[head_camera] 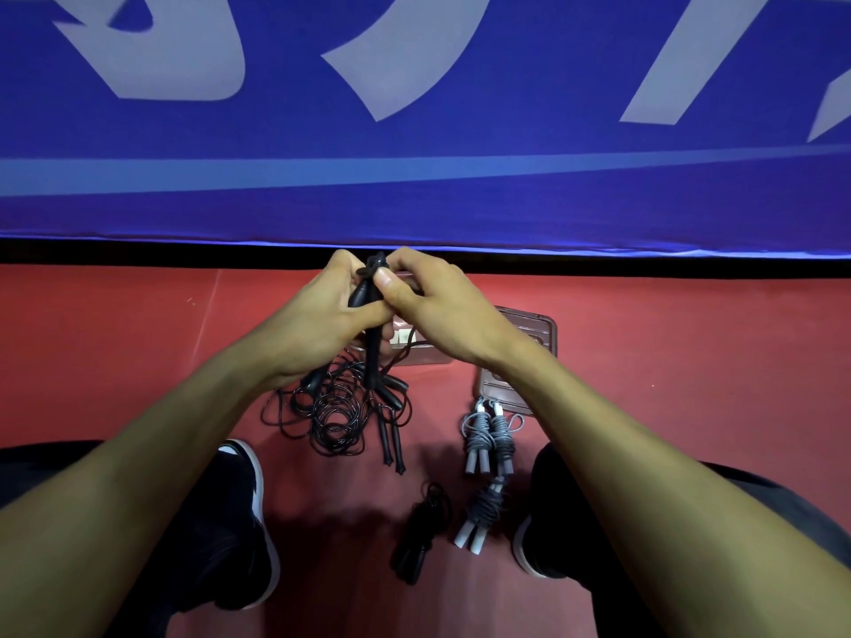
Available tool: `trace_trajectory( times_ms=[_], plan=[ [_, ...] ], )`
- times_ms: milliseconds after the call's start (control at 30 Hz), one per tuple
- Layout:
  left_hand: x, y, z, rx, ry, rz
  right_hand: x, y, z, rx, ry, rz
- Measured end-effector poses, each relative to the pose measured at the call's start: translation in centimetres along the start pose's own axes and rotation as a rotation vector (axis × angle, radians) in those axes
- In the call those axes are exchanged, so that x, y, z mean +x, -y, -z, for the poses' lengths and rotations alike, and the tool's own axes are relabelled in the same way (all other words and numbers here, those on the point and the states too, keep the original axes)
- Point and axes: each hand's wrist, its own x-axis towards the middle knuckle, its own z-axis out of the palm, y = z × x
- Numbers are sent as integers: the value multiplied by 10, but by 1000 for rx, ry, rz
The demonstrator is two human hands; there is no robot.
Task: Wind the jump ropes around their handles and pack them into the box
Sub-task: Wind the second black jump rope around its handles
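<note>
I hold a pair of black jump-rope handles upright in front of me. My left hand wraps them, fingers curled round the shafts, and my right hand pinches the rope at their top end between thumb and fingers. The black rope hangs from the handles into a loose tangle on the red floor, where two more black handles lie beside it. To the right lie two wound grey jump ropes, with a third wound grey rope nearer to me and a wound black rope just left of that one. Beyond my hands sits the clear plastic box, mostly hidden by my right wrist; I cannot tell what is in it. My dark shoes flank the ropes, and a blue banner with pale lettering stands behind.
</note>
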Motion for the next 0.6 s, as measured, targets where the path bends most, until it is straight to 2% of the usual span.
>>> trace_trajectory(
  times_ms=[167, 367, 467, 600],
  plan=[
    [-1, 0, 1, 97, -29, -9, 3, -1, 1, 135, 64, -41],
    [-3, -1, -3, 271, -32, -17, 6, -7, -11, -75, -18, -17],
    [-2, -2, -3, 232, -35, -18, 6, -6, -11, -99, -46, 1],
    [-1, -2, 2, 42, 4, 13, 8, -7, -10, -113, -77, 7]
  ],
)
